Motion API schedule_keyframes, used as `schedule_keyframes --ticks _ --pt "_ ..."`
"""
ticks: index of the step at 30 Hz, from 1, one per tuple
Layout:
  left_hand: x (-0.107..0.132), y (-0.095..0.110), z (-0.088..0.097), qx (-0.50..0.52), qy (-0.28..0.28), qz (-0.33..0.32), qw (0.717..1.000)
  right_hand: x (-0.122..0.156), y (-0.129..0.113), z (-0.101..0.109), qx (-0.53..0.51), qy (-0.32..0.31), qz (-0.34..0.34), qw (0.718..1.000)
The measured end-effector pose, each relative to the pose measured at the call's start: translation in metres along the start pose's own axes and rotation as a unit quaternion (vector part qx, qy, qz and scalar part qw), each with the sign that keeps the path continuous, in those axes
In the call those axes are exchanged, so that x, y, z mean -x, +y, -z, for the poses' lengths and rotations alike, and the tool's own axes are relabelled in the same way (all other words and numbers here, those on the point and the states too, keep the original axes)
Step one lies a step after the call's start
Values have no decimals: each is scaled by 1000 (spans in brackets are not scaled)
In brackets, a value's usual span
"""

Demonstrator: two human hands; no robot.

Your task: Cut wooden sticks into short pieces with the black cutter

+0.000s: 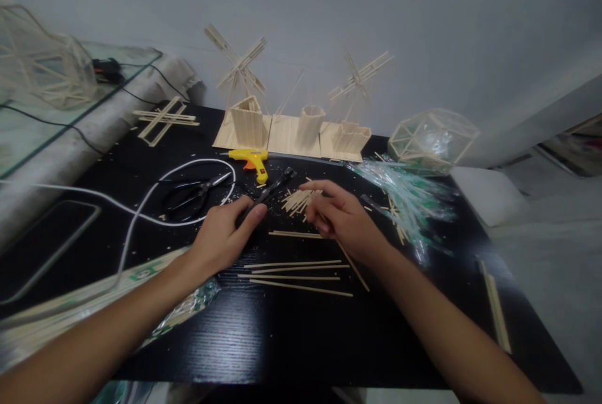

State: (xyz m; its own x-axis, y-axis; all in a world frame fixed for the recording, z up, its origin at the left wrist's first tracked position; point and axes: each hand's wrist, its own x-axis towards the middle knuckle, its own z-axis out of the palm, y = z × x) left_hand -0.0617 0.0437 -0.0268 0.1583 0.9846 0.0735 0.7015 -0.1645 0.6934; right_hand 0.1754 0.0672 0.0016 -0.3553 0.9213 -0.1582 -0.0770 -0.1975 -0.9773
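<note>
My left hand [230,225] is closed around a slim black tool [277,183], whose far end points up and right; its exact kind is unclear. In my right hand [345,219] the fingers are curled on a thin wooden stick [353,267], which slants down toward me from under the palm. Just beyond the right fingertips lies a heap of short cut stick pieces [295,201]. Several long thin sticks [296,277] are spread on the black table [291,341] between my forearms. Beyond the left hand rest a yellow glue gun [254,162] and black-handled pliers [197,194].
Stick-built windmill models [249,122] stand along the back. Clear plastic wrappers [409,197] and a faceted stick frame [433,137] are at the right. A white cable [136,212] loops across the left, near packaged sticks [108,291]. A stick cross [164,118] lies back left.
</note>
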Motion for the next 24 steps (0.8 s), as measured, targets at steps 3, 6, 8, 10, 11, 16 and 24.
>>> schedule_keyframes --ticks 3,6,8,10,11,16,24 --pt "-2 -4 -1 117 -13 32 993 -1 -9 12 10 39 39 998" --pt "-4 -6 -3 289 -38 67 954 -3 -15 20 -10 65 63 996" --pt "-6 -6 -3 386 -53 92 916 -4 -16 23 -5 77 71 994" --pt "-8 -4 0 460 -56 112 879 -4 -18 25 5 84 78 993" --pt "-9 -4 2 489 -55 120 862 -4 -18 26 12 86 83 993" --pt "-13 -1 11 547 -14 156 822 -4 -23 33 65 78 74 992" --pt "-17 -1 11 564 43 192 802 -2 -27 36 122 22 31 992"
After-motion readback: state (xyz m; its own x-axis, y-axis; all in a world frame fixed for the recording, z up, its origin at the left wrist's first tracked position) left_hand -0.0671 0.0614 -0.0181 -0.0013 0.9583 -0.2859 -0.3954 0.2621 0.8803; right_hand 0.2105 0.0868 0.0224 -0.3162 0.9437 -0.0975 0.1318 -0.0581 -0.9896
